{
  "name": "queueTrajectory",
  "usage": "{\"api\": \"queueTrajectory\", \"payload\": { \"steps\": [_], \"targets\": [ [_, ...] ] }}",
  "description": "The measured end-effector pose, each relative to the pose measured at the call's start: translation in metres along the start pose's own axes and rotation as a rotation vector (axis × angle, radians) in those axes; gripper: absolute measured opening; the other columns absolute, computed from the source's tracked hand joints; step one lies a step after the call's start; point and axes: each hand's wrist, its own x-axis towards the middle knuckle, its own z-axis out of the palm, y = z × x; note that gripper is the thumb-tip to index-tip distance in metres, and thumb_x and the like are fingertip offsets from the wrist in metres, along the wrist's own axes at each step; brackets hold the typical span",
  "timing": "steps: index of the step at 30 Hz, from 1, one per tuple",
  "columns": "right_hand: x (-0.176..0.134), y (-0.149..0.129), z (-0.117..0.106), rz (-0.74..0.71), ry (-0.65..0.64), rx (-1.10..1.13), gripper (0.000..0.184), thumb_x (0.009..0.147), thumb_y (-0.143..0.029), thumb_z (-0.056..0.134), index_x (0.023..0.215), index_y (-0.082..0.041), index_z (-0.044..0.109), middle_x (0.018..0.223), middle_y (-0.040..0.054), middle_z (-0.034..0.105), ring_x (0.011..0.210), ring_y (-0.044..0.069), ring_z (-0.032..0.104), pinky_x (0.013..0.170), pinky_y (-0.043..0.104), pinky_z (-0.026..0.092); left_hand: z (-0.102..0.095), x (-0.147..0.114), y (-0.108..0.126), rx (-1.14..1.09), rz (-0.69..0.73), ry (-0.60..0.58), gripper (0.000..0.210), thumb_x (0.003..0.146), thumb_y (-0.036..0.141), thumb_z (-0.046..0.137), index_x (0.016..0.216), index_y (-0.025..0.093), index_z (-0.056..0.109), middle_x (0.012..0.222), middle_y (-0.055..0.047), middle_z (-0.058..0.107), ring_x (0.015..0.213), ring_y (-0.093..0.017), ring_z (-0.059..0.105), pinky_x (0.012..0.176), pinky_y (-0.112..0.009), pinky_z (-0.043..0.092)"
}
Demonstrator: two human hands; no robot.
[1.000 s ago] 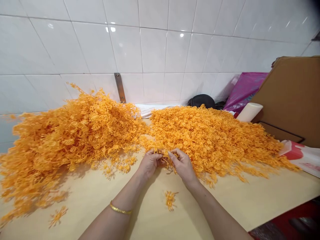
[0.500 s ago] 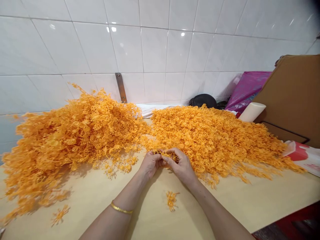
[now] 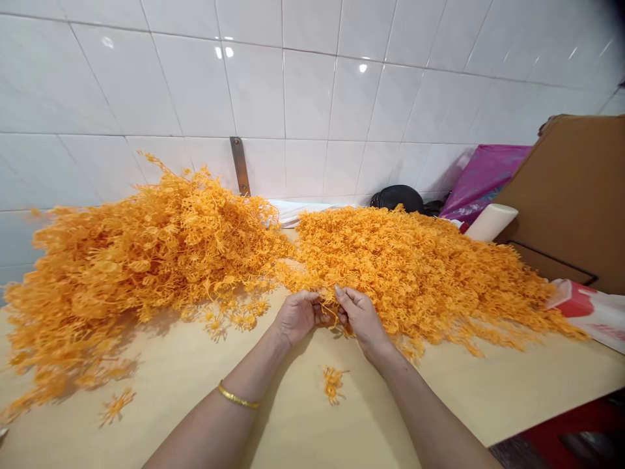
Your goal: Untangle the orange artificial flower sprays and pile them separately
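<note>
We see the work in mid-course on one small piece: an orange artificial flower sprig [image 3: 329,303] sits between the left hand [image 3: 299,317] and the right hand [image 3: 364,324], just above the near edge of the right heap [image 3: 415,260]. The fingers of both hands look clamped on this sprig, the left thumb bent over it and the right thumb raised at its far side, though curled knuckles hide part of each grip. We judge this piece unfinished, since both hands are busy with it. To the left, the left heap [image 3: 166,254] stands taller and looser, with a small scatter [image 3: 241,316] along its near right edge; the right heap lies lower and more densely packed. Which heap is handled and which is waiting we cannot tell, but either way plenty seems to be left. On the counter [image 3: 195,384], one loose cluster [image 3: 333,384] lies near us between the forearms, and another single flower [image 3: 116,406] lies at near left, both apart from the hands.
</note>
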Motion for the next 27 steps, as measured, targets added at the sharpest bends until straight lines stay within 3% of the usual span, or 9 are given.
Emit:
{"api": "queueTrajectory", "payload": {
  "steps": [6, 10, 13, 15, 21, 24, 27],
  "targets": [
    [0.001, 0.003, -0.001, 0.017, 0.039, 0.005, 0.034, 0.076, -0.050, 0.046, 0.063, -0.018, 0.045, 0.052, -0.0056, 0.040, 0.041, 0.006, 0.034, 0.037, 0.018, 0.026, -0.001, 0.001, -0.002, 0.134, 0.051, -0.002, 0.013, 0.066, 0.021, 0.062, 0.071, 0.010, 0.059, 0.064, -0.005, 0.060, 0.053, -0.012, 0.055, 0.050, -0.024, 0.044],
    [-0.002, -0.004, 0.001, -0.203, 0.044, -0.260, 0.026, 0.075, -0.044, 0.051, 0.080, -0.019, 0.055, 0.075, 0.0002, 0.057, 0.063, 0.012, 0.052, 0.055, 0.022, 0.040, -0.003, 0.004, -0.006, 0.123, 0.095, 0.020, 0.016, 0.061, 0.019, 0.067, 0.071, 0.011, 0.058, 0.061, -0.002, 0.059, 0.049, -0.010, 0.053, 0.046, -0.023, 0.043],
    [-0.004, -0.008, 0.002, -0.320, -0.024, -0.407, 0.021, 0.075, -0.038, 0.053, 0.082, -0.018, 0.058, 0.084, 0.0030, 0.060, 0.079, 0.016, 0.055, 0.072, 0.027, 0.042, -0.003, 0.005, -0.007, 0.135, 0.099, 0.007, 0.018, 0.060, 0.022, 0.068, 0.068, 0.011, 0.056, 0.057, -0.002, 0.058, 0.046, -0.011, 0.053, 0.046, -0.025, 0.045],
    [-0.003, -0.006, 0.002, -0.273, -0.043, -0.356, 0.021, 0.076, -0.038, 0.051, 0.077, -0.018, 0.057, 0.076, 0.0022, 0.060, 0.073, 0.015, 0.055, 0.068, 0.027, 0.043, -0.003, 0.005, -0.008, 0.137, 0.094, 0.015, 0.020, 0.059, 0.025, 0.069, 0.067, 0.011, 0.056, 0.057, -0.002, 0.057, 0.046, -0.012, 0.053, 0.046, -0.026, 0.045],
    [-0.002, 0.004, 0.007, 0.019, -0.039, 0.124, 0.025, 0.069, -0.042, 0.057, 0.069, -0.019, 0.046, 0.055, -0.0046, 0.052, 0.045, 0.010, 0.048, 0.041, 0.023, 0.040, 0.000, 0.004, -0.013, 0.175, 0.067, -0.008, 0.022, 0.063, 0.029, 0.067, 0.066, 0.011, 0.055, 0.051, 0.000, 0.053, 0.042, -0.008, 0.048, 0.044, -0.023, 0.041],
    [-0.001, 0.006, 0.012, 0.039, 0.043, 0.197, 0.027, 0.067, -0.042, 0.059, 0.067, -0.020, 0.043, 0.054, -0.0054, 0.050, 0.041, 0.009, 0.044, 0.035, 0.021, 0.035, 0.002, 0.003, -0.015, 0.169, 0.051, -0.011, 0.021, 0.062, 0.028, 0.067, 0.067, 0.011, 0.056, 0.051, 0.000, 0.052, 0.042, -0.008, 0.048, 0.043, -0.022, 0.040],
    [0.003, 0.005, 0.008, 0.003, 0.257, 0.222, 0.029, 0.065, -0.042, 0.060, 0.065, -0.020, 0.042, 0.054, -0.0058, 0.047, 0.042, 0.007, 0.043, 0.036, 0.020, 0.035, 0.002, 0.001, -0.012, 0.105, 0.061, 0.030, 0.019, 0.062, 0.025, 0.067, 0.064, 0.012, 0.053, 0.049, 0.002, 0.050, 0.041, -0.007, 0.047, 0.042, -0.021, 0.039]
  ]
}}
